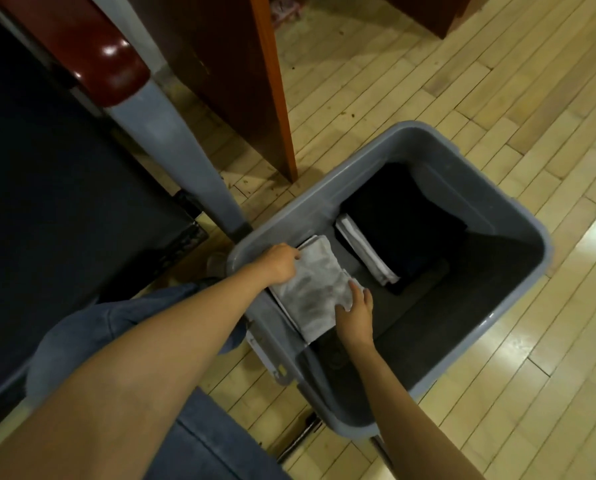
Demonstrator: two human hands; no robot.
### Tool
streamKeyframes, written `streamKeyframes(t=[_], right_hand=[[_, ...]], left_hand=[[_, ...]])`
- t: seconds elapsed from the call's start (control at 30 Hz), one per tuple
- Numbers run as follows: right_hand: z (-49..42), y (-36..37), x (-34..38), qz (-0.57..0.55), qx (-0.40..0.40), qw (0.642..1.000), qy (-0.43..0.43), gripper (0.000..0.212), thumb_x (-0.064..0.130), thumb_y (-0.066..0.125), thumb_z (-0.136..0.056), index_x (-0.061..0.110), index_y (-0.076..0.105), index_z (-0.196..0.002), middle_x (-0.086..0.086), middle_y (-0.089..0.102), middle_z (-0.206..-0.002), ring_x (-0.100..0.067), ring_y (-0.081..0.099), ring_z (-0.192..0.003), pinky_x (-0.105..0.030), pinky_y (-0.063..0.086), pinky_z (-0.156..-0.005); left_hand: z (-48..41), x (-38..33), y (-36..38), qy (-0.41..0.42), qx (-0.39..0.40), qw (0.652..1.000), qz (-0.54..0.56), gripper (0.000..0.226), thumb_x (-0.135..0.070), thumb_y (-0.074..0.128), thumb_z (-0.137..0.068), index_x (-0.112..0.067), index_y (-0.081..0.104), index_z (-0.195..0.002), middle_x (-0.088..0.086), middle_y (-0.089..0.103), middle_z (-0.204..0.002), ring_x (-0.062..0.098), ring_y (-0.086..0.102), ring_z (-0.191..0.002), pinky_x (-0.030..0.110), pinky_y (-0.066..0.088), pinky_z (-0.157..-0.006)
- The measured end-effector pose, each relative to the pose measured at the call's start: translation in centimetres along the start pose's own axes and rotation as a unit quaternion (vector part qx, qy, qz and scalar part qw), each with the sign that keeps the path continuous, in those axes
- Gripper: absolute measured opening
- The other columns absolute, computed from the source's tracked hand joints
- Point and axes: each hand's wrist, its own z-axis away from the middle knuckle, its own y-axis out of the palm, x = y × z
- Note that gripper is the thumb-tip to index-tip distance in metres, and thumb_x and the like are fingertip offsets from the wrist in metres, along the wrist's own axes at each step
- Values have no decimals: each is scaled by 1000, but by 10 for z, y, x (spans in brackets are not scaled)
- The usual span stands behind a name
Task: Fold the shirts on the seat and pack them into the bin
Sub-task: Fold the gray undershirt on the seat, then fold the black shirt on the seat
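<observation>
The packing step is in hand; a folded pale shirt [310,292] is held inside the grey bin [358,150], close to the bin's wall at eight o'clock; whether it rests on the bottom I cannot tell. The left hand [281,263] pinches its edge at ten o'clock; the right hand [357,313] grasps its edge at four o'clock, thumb on top. Deeper in, toward one o'clock, a folded black shirt [403,216] lies with a folded white shirt [365,251] touching its near side. The next move likely calls for lowering the bundle level beside those two, then releasing both hands together so the folds hold; after that, back to the dark seat [64,168] at nine o'clock.
</observation>
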Motion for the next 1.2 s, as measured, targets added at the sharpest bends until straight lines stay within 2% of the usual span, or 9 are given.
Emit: streamKeyframes(t=[0.17, 0.27, 0.43, 0.63, 0.8, 0.87, 0.97, 1.1, 1.2], right_hand=[[9, -18, 54, 101, 20, 991, -88, 55, 12, 51, -96, 11, 30, -147, -14, 12, -158, -30, 21, -142, -41, 29, -112], [25, -29, 95, 207, 24, 963, -169, 52, 20, 50, -97, 13, 34, -145, -14, 20, -156, -30, 16, -144, -45, 22, -115], [74, -36, 183, 413, 6, 860, -300, 43, 25, 47, -96, 15, 45, -137, -13, 41, -142, -34, 31, -135, -46, 30, -109], [161, 2, 292, 466, 88, 744, -471, 40, 28, 51, -96, 16, 48, -135, -13, 45, -135, -35, 39, -126, -44, 37, -103], [249, 89, 362, 452, 121, 631, -619, 45, 27, 53, -96, 17, 44, -139, -8, 44, -138, -28, 40, -128, -41, 38, -103], [280, 132, 378, 446, 155, 594, -651, 46, 27, 54, -96, 18, 42, -140, -6, 43, -140, -25, 37, -131, -40, 37, -106], [319, 202, 392, 474, 209, 535, -667, 51, 26, 54, -96, 20, 37, -143, -5, 39, -143, -24, 33, -134, -39, 34, -109], [349, 300, 402, 499, 255, 492, -666, 54, 26, 52, -97, 19, 30, -147, -6, 34, -146, -25, 30, -136, -40, 33, -109], [361, 372, 404, 499, 281, 485, -660, 57, 25, 51, -98, 20, 27, -148, -6, 30, -149, -26, 27, -137, -40, 33, -109]], left_hand=[[43, -10, -25, 12, -13, 1000, -9, 39, -13, 46, -97, -14, 49, -136, 11, 45, -140, 29, 47, -124, 38, 42, -102], [80, -9, -47, 21, -41, 999, 21, 32, -14, 51, -95, -7, 55, -126, 14, 52, -131, 30, 50, -118, 38, 44, -97], [173, 27, -88, 38, -233, 965, 117, 29, -16, 56, -92, -17, 62, -120, 2, 62, -122, 20, 56, -113, 35, 47, -96], [293, 120, -121, -22, -374, 909, 181, 26, -16, 61, -91, -18, 64, -117, 1, 62, -119, 17, 58, -110, 31, 46, -96], [389, 229, -115, -122, -489, 836, 217, 26, -20, 60, -92, -21, 63, -118, 3, 52, -131, 22, 53, -117, 32, 45, -93], [417, 274, -104, -165, -519, 808, 226, 26, -19, 60, -92, -19, 62, -118, 5, 50, -133, 24, 51, -119, 35, 45, -96], [451, 343, -79, -219, -527, 790, 225, 25, -17, 61, -90, -15, 63, -116, 9, 52, -128, 27, 52, -114, 36, 45, -95], [477, 435, -43, -307, -518, 758, 251, 32, -17, 62, -89, -13, 60, -121, 14, 47, -131, 33, 44, -121, 41, 38, -101], [484, 501, -20, -356, -501, 743, 265, 44, -16, 59, -89, -10, 51, -133, 16, 42, -137, 35, 39, -126, 44, 38, -102]])
